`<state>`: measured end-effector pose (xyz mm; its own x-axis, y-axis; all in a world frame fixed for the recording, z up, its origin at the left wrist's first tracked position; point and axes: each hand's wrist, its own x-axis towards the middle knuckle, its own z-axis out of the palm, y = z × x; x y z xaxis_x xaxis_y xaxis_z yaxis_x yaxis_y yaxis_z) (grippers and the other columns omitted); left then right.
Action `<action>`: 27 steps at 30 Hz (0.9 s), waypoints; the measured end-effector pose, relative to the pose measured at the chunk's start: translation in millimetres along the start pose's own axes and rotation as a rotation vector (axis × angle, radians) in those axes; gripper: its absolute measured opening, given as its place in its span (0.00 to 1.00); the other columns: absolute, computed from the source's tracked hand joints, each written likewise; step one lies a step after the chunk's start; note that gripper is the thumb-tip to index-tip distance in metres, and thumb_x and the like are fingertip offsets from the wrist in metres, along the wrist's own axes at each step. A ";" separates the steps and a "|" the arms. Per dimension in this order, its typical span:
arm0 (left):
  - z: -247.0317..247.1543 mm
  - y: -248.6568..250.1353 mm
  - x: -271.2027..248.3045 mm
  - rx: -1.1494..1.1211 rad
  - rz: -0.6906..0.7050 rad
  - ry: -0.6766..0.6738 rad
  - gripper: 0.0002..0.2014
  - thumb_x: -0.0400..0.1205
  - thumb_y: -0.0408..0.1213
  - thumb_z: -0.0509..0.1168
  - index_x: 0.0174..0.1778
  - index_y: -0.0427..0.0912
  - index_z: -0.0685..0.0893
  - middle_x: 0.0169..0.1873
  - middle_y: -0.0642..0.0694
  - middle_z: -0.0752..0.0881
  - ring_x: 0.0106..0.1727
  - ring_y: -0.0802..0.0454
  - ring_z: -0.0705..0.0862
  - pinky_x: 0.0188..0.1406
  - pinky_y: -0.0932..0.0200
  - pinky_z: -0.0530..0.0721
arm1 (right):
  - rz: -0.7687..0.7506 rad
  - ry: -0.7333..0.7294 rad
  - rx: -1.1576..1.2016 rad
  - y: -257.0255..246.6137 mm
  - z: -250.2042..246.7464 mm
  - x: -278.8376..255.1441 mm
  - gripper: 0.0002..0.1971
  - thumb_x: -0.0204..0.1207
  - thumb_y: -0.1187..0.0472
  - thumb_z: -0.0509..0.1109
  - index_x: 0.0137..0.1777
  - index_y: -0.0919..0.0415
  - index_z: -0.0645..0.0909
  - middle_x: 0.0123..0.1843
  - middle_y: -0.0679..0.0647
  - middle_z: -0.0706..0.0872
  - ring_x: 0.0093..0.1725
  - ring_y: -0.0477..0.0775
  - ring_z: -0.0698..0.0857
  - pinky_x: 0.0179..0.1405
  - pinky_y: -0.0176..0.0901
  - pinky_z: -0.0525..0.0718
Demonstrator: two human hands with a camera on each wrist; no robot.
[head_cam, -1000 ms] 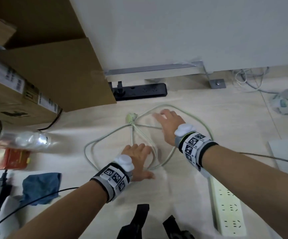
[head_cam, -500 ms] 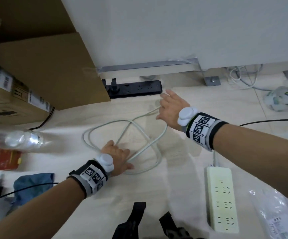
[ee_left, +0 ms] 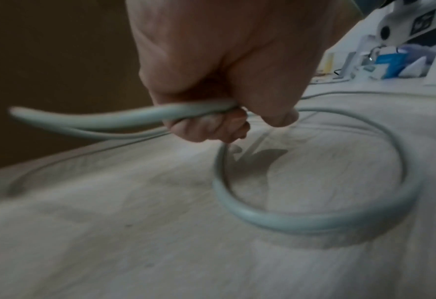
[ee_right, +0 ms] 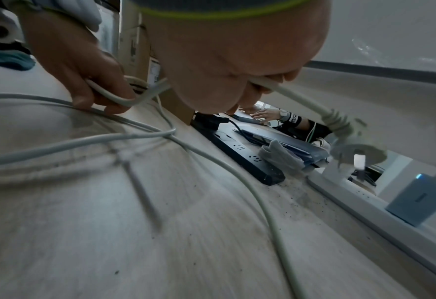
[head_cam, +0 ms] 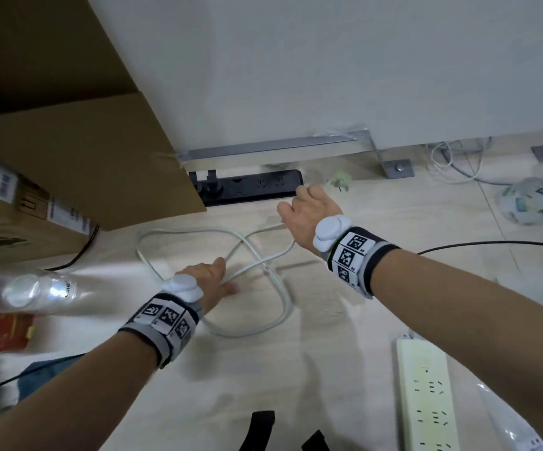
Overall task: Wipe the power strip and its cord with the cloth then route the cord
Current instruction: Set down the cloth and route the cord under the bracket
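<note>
Pinching the cord (ee_right: 292, 95) just behind its plug (ee_right: 349, 141), the right hand (head_cam: 312, 209) is carrying that end toward the black strip (head_cam: 247, 187), likely to route it there. The left hand (ee_left: 211, 66) is curling around a slack loop behind that grip, probably feeding cord without tangles; the white power strip (head_cam: 426, 395) is lying well behind both grips.

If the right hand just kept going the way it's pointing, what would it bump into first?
Probably the black power strip, or the grey partition just behind it. The right hand holds the white cord behind its plug, and its fingers point at the strip's near end. Depth is hard to judge.
</note>
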<state>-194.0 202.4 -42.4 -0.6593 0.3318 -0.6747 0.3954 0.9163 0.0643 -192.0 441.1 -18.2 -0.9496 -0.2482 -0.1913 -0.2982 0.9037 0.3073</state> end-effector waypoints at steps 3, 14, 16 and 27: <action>7.0 17.9 1.7 -0.068 0.004 0.113 0.31 0.75 0.68 0.59 0.60 0.46 0.68 0.56 0.45 0.81 0.52 0.42 0.81 0.48 0.50 0.78 | 0.018 -0.148 0.036 -2.8 2.5 6.7 0.09 0.75 0.69 0.56 0.51 0.62 0.73 0.38 0.56 0.85 0.52 0.59 0.76 0.60 0.52 0.65; 48.3 10.6 -14.4 0.281 0.437 0.040 0.61 0.65 0.69 0.69 0.80 0.56 0.32 0.72 0.51 0.63 0.67 0.46 0.70 0.69 0.50 0.68 | 0.273 -0.216 0.325 -7.7 25.7 11.8 0.15 0.78 0.57 0.65 0.63 0.61 0.73 0.62 0.62 0.73 0.55 0.63 0.75 0.51 0.53 0.73; 48.2 10.9 -11.1 0.223 0.493 0.019 0.51 0.74 0.64 0.65 0.81 0.56 0.36 0.71 0.50 0.67 0.65 0.46 0.73 0.66 0.52 0.69 | 0.423 -0.336 0.646 -1.9 21.4 8.7 0.16 0.78 0.62 0.64 0.65 0.60 0.72 0.62 0.62 0.74 0.53 0.63 0.78 0.46 0.49 0.76; 59.5 51.6 -4.6 0.162 0.516 -0.030 0.35 0.87 0.33 0.52 0.81 0.63 0.39 0.67 0.47 0.70 0.61 0.39 0.79 0.49 0.46 0.78 | 0.619 -0.077 1.402 -34.5 21.5 -1.8 0.20 0.81 0.70 0.57 0.68 0.52 0.74 0.45 0.53 0.84 0.40 0.52 0.79 0.32 0.34 0.77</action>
<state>-132.5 234.8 -79.8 -0.3357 0.7207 -0.6066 0.7579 0.5890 0.2804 -178.0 417.8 -48.5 -0.8664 0.2571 -0.4280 0.4992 0.4582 -0.7354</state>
